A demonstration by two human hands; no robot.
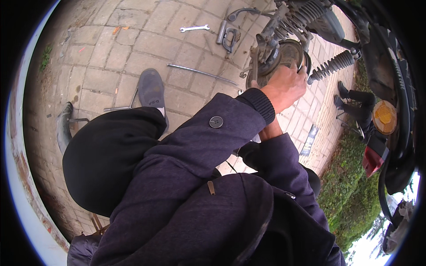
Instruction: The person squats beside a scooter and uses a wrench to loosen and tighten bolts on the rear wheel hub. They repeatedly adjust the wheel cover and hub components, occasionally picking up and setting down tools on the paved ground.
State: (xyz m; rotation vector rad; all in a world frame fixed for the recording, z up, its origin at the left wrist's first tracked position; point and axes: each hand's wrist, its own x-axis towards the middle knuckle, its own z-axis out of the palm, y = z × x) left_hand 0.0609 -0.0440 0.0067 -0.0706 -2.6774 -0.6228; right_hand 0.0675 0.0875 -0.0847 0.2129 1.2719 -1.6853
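We see our left hand (pixel 286 84) on the round metal hub plate (pixel 284 55) of a motorbike, fingers curled over its lower rim, so closed on the plate. Our right hand is hidden behind the left sleeve; only a bit of forearm (pixel 270 131) shows just below the left wrist, so can't tell its grip.

Rel. to the grip: the plate sits directly under and just beyond the fingers. 2 coil shock springs: one (pixel 306 15) above the hand, one (pixel 333 66) just to its right, near the knuckles. 1 open-end wrench (pixel 194 29) lies well up-left of the grip on the brick paving (pixel 102 57). 1 long thin rod (pixel 202 73) lies left of the hand, nearer. 1 curved metal bracket (pixel 230 37) w/ a short tube beside it, up-left, near the hub. 1 grey shoe (pixel 151 88) further left. 1 orange round reflector (pixel 384 116) and 1 red tail lamp (pixel 374 159) sit right and below-right, well apart from the hand.
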